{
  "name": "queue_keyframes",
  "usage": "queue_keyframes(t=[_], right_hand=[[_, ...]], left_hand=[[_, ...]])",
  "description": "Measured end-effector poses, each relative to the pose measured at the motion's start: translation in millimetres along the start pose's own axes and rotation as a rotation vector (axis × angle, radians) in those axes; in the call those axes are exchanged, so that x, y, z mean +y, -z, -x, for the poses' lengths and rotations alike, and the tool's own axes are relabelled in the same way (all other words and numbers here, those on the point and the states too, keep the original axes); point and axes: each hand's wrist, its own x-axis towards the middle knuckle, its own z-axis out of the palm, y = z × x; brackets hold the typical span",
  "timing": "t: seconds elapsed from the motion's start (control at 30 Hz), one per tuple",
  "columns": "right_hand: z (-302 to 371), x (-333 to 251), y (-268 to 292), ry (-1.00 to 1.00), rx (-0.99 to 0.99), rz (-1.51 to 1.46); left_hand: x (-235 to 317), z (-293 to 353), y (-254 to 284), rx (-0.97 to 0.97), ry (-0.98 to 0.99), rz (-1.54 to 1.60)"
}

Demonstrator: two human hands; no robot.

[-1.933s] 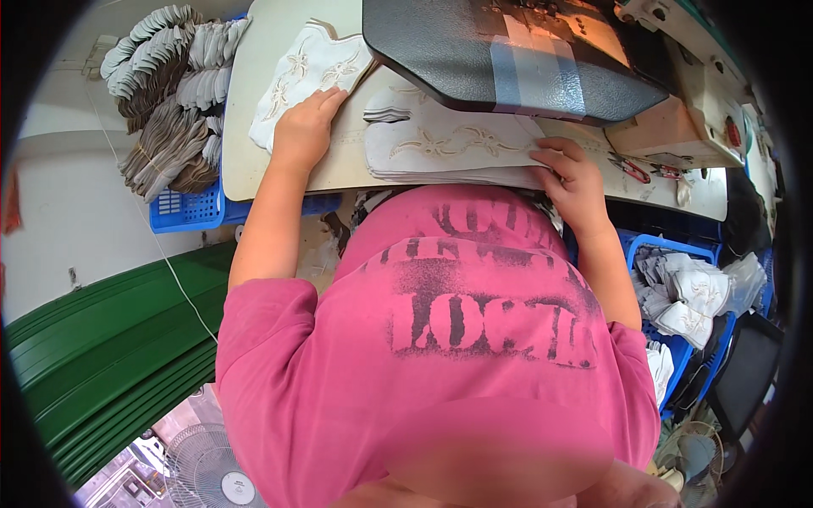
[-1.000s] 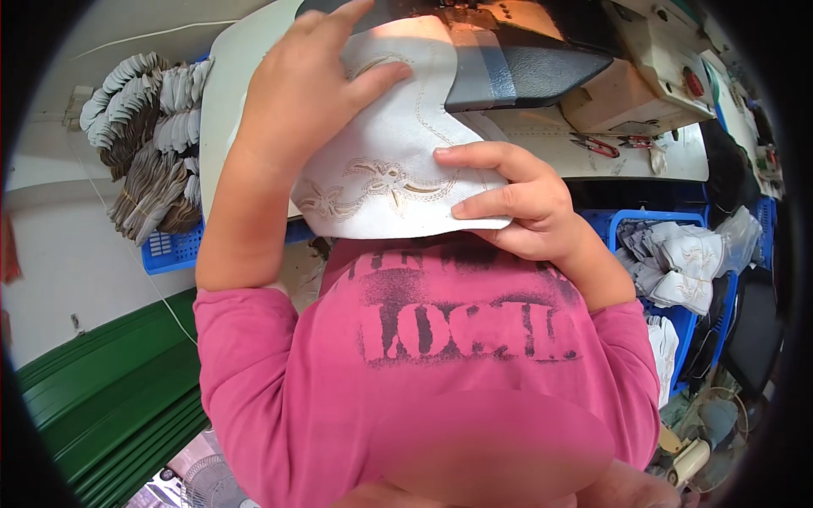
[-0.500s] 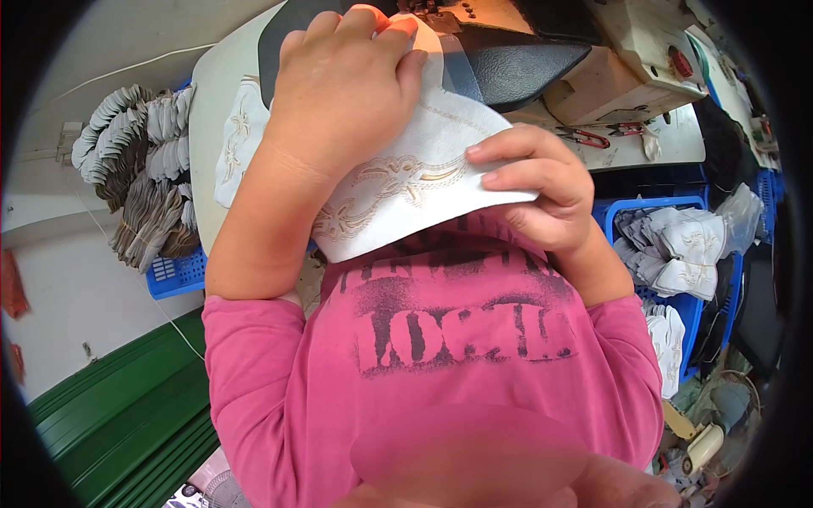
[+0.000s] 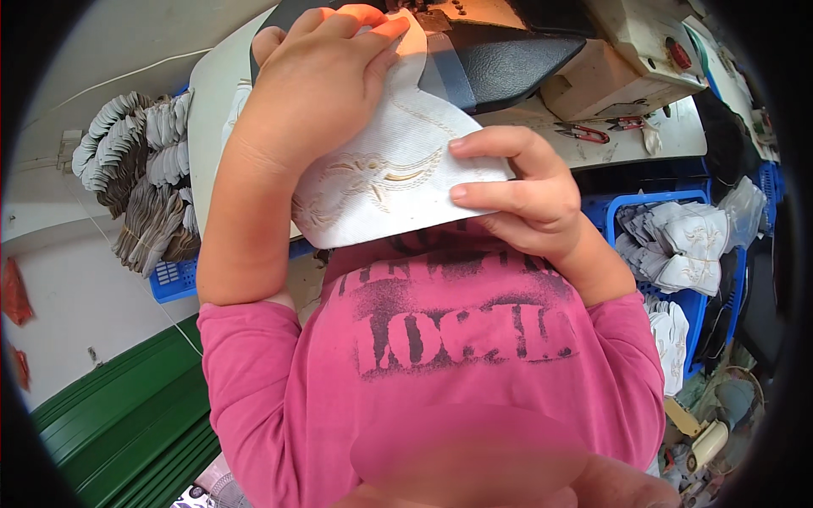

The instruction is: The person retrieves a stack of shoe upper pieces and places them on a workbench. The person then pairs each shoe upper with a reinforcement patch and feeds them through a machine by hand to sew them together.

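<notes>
A white embroidered fabric piece (image 4: 406, 195) with tan stitched motifs spans the space between my hands, its narrow upper end under the warm light of the machine. My left hand (image 4: 318, 93) lies over its upper left part, fingers apart and stretched toward that lit end; the fingertips are partly out of sight. On the right edge, my right hand (image 4: 529, 190) grips the piece, two fingers on top and the thumb underneath. The piece's lower edge hangs in front of my pink shirt.
A black padded surface (image 4: 517, 72) and a beige machine body (image 4: 622, 59) stand at the far right of the white table (image 4: 212, 102). Red-handled snips (image 4: 584, 134) lie there. Blue baskets (image 4: 652, 201) hold stacked white pieces. Bundled grey pieces (image 4: 135, 161) are at left.
Both hands and the fabric piece have shifted to the left, and the piece has turned slightly. More of the black padded surface now shows beside its narrow end.
</notes>
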Motion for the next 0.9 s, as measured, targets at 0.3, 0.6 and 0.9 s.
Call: queue_keyframes(t=[0.3,0.6,0.9], right_hand=[[-4,2,-13,0.035,-0.044,0.084],[-4,1,-15,0.05,-0.066,0.115],[-1,3,-3,0.056,-0.017,0.2]], left_hand=[[3,-10,20,-0.197,0.036,0.189],[-4,-16,22,-0.332,0.025,0.102],[19,-21,28,-0.307,0.034,-0.076]])
